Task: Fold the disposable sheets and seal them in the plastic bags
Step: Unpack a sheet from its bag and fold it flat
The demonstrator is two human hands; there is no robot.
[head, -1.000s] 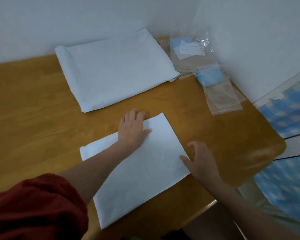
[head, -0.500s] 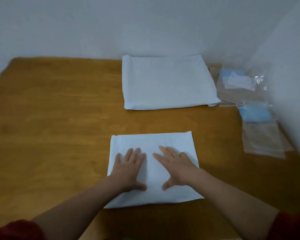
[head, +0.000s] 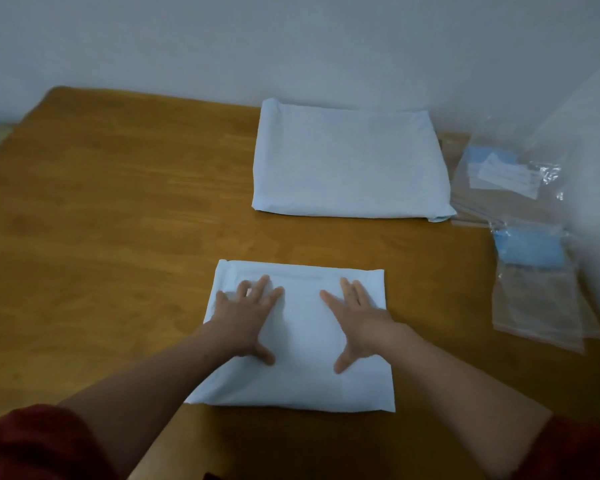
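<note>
I see open counter (head: 101, 220) across my left; ahead, the larger folded sheet (head: 350, 164) blocks the back wall, and plastic bags (head: 534, 271) crowd the right edge.

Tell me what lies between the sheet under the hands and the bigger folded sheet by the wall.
Only a bare strip of wooden table lies there, as the head view shows.
</note>
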